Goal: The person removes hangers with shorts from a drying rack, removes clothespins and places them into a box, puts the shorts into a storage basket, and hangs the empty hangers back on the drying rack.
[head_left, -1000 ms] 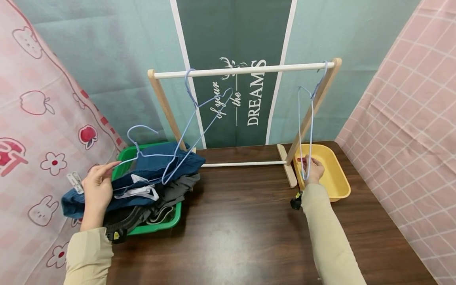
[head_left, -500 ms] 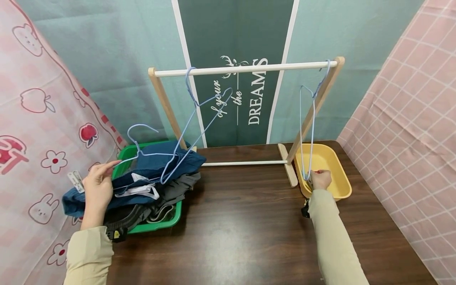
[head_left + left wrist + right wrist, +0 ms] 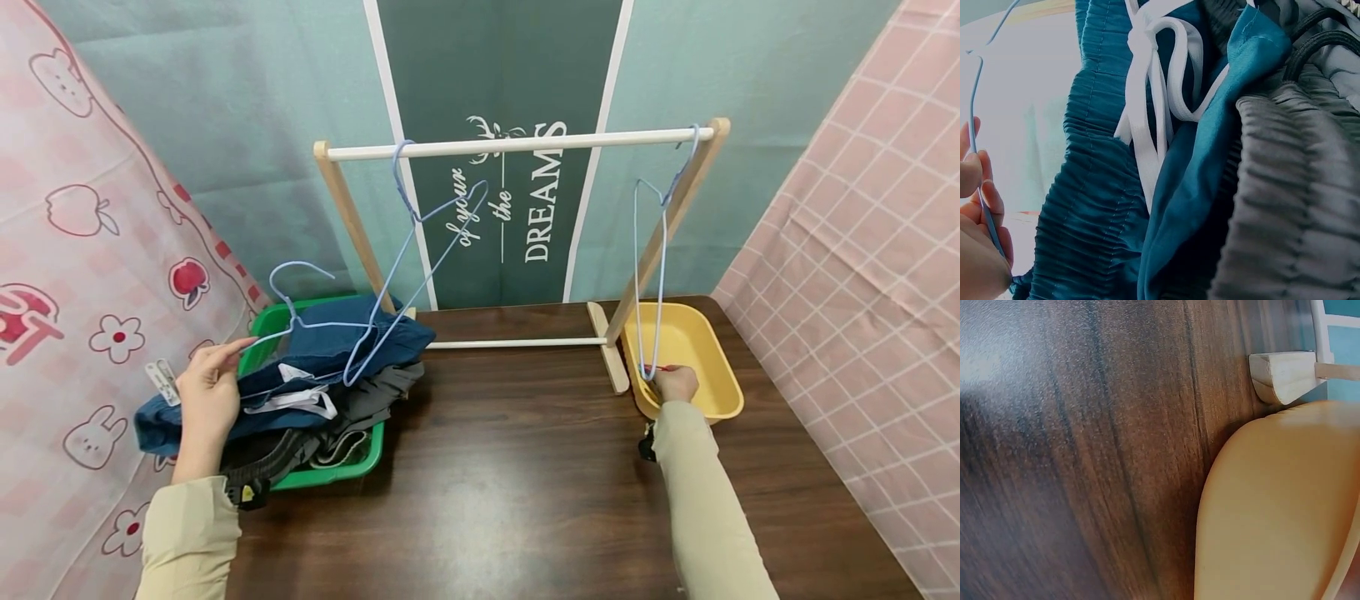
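In the head view my left hand pinches the left arm of a light blue wire hanger; the wire runs between thumb and fingers in the left wrist view. Against this hanger lie dark blue elastic-waist bottoms with a white drawstring, over a green basket. A grey garment lies beside them. My right hand reaches into the yellow bin, beside the lower corner of a hanging hanger. Something red shows by its fingertips; what they touch is hidden.
A small wooden rack with a white top rail stands at the back of the brown table. Another blue hanger hangs at its left end, overlapping the basket. One rack foot stands beside the bin.
My right hand has moved rightward, away from the hanging hanger's lower corner, and further over the bin. My left hand and its hanger have stayed nearly still.
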